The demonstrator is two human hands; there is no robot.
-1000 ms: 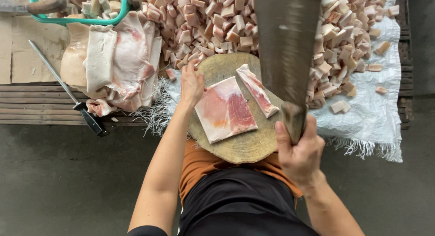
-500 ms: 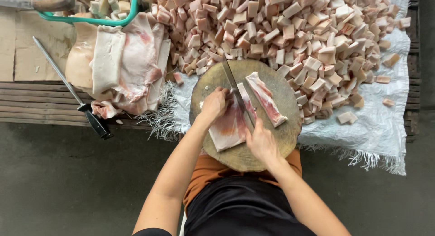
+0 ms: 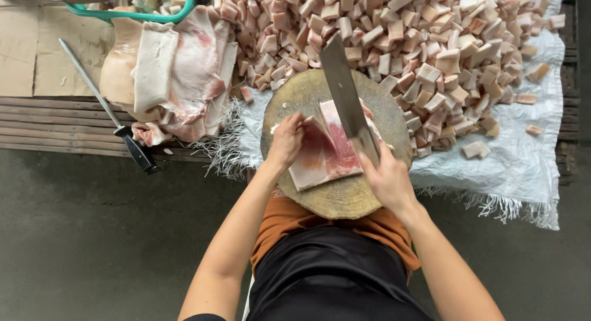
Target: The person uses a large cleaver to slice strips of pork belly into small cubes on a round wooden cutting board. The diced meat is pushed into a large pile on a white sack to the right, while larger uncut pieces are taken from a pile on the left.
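Meat slab [image 3: 323,154] lies on the round wooden block [image 3: 335,195], the same spot as half a second ago. Left hand [image 3: 286,142] presses its fingers down on the slab's left edge. Right hand [image 3: 385,179] is wrapped tight around the cleaver [image 3: 345,96], which now sits lower, its blade on the meat. Cut cubes [image 3: 400,44] crowd the far side; the near side has open room.
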